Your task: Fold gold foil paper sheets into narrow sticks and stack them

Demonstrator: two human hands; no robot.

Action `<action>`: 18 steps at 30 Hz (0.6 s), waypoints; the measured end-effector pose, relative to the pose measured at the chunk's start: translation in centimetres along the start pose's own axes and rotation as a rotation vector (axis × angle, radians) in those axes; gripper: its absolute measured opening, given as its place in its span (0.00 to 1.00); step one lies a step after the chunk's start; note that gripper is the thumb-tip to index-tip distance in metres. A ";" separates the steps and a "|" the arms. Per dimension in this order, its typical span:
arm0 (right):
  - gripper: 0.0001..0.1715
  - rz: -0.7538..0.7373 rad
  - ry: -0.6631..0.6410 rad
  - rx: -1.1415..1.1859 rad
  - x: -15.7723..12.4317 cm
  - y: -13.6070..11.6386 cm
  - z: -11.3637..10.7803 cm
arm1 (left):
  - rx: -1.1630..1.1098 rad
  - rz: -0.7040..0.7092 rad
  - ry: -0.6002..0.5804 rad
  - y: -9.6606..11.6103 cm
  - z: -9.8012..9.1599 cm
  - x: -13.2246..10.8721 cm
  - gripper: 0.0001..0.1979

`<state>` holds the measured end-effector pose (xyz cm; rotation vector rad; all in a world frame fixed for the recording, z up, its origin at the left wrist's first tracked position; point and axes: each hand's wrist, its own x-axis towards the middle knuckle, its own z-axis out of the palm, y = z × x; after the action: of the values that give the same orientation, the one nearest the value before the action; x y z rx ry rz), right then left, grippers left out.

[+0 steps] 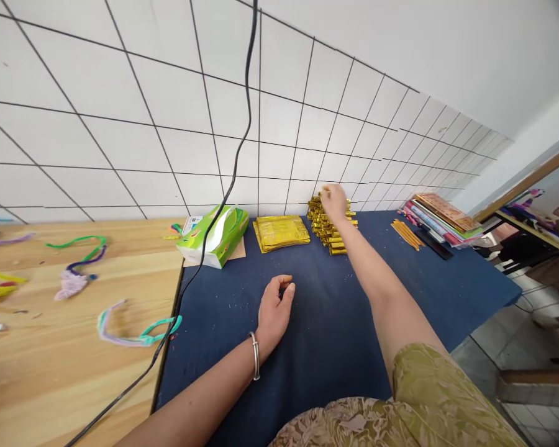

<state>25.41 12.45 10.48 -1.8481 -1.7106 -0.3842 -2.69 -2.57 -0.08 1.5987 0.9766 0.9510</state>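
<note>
My right hand [334, 202] reaches to the top of a pile of shiny gold paper rolls [331, 236] by the wall. Its fingers are closed, and the end of a gold roll shows at the fingertips; the rest is hidden by the hand. My left hand [274, 310], with a silver bangle at the wrist, is over the blue cloth with fingers loosely curled. A gap shows between its thumb and fingertips, with nothing visible in it. Between the two hands' reach, a flat stack of gold paper sheets [283, 233] lies left of the rolls.
A green tissue pack [230, 233] stands left of the sheets. A black cable [236, 158] hangs across the view. Coloured pipe cleaners [144, 338] lie on the wooden table [135, 261]. Orange sticks [406, 234] and stacked books [447, 214] are at the right on the blue cloth [326, 335].
</note>
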 end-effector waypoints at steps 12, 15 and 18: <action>0.26 -0.128 -0.404 0.057 -8.8 -8.8 11.2 | -0.078 -0.031 0.013 0.6 -0.3 0.2 0.14; 0.21 -0.118 -0.390 0.074 -9.1 -8.2 10.9 | -0.082 -0.027 0.018 0.4 0.0 0.2 0.14; 0.16 -0.104 -0.361 0.100 -9.2 -8.1 10.5 | -0.111 -0.029 0.042 0.0 0.1 0.1 0.14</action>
<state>14.47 11.26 -1.26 -1.8426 -2.0284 -0.0010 -2.54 -2.49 -0.09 1.4736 0.9569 1.0055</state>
